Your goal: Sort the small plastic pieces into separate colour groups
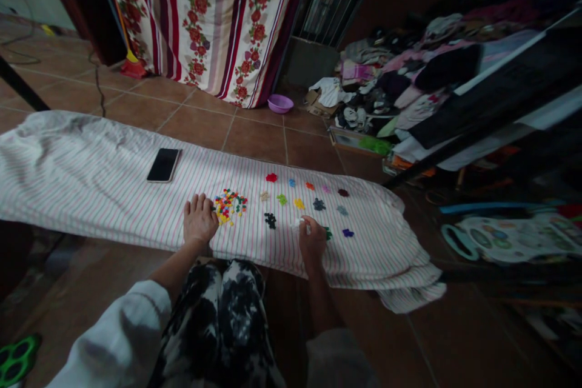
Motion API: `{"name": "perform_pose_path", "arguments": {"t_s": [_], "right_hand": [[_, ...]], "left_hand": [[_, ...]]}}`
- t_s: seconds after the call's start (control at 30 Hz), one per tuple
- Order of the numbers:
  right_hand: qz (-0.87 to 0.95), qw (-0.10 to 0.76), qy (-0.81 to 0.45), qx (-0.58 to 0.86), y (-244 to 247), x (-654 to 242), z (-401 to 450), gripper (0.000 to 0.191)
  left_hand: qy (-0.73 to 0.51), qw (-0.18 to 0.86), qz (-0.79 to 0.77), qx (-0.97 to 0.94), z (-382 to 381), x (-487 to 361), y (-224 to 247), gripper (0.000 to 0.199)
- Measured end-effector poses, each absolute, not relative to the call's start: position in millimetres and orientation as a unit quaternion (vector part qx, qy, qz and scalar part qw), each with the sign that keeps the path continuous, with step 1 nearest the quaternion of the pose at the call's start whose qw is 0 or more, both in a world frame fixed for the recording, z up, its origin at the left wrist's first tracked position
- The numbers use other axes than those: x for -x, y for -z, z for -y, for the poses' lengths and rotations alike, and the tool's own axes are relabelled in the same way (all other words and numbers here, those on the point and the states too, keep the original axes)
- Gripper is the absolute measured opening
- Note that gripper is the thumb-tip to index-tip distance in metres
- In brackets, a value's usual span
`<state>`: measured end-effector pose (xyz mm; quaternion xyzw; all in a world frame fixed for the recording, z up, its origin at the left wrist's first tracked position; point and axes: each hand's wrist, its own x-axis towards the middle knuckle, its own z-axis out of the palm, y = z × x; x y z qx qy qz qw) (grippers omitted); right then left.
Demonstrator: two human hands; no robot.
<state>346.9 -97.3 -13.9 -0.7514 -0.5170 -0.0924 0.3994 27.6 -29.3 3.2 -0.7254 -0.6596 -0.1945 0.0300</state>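
My left hand (200,218) lies flat with its fingers stretched out on the striped cloth (122,206), just left of a mixed heap of small coloured pieces (230,203). Over on the right, my right hand (313,239) has its thumb and fingers drawn together at a little pile of white pieces (297,224); whether a piece is between the fingertips is too small to tell. Around it sit small single-colour piles: black pieces (270,220), yellow pieces (299,203), dark grey pieces (319,204) and purple pieces (348,233). Green pieces (328,233) are partly hidden behind the right hand.
A phone (164,165) lies on the cloth left of the heap. Further small piles, such as red pieces (271,177) and dark brown pieces (343,192), line the far side. Beyond, a purple basin (280,103) stands on the tiled floor near piled clothes (409,73).
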Motion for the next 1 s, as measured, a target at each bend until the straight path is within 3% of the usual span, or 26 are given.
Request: {"name": "perform_pose_path", "arguments": {"t_s": [0.77,1.0], "right_hand": [[0.549,0.368,0.110,0.743,31,-344,107,0.038],[0.618,0.316,0.123,0.710,33,-343,106,0.039]], "left_hand": [[0.193,0.038,0.655,0.729,31,-27,-5,0.034],[0.196,0.020,0.659,0.726,30,-28,-5,0.035]]}}
